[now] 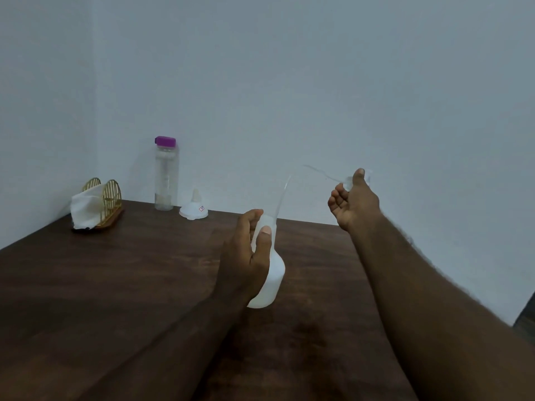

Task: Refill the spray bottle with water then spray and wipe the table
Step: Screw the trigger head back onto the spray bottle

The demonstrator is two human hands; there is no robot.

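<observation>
My left hand (243,256) clamps its fingers (254,215) round the tilted spray bottle (273,280) mid-frame; my right hand (354,204) pinches the sprayer head (348,183) centre-right.

One head-worn wide-angle view, forward and slightly down across the dark table (115,285) toward the near wall (289,82).

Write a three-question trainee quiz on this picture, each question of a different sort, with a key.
1. True or false: the spray head is screwed onto the white bottle.
2. The left hand grips: A the funnel, B the white bottle, C the tissue.
3. Fill in: the water bottle has a ____ cap.
Key: 1 false, the right hand holds it off the bottle; 2 B; 3 purple.
</observation>
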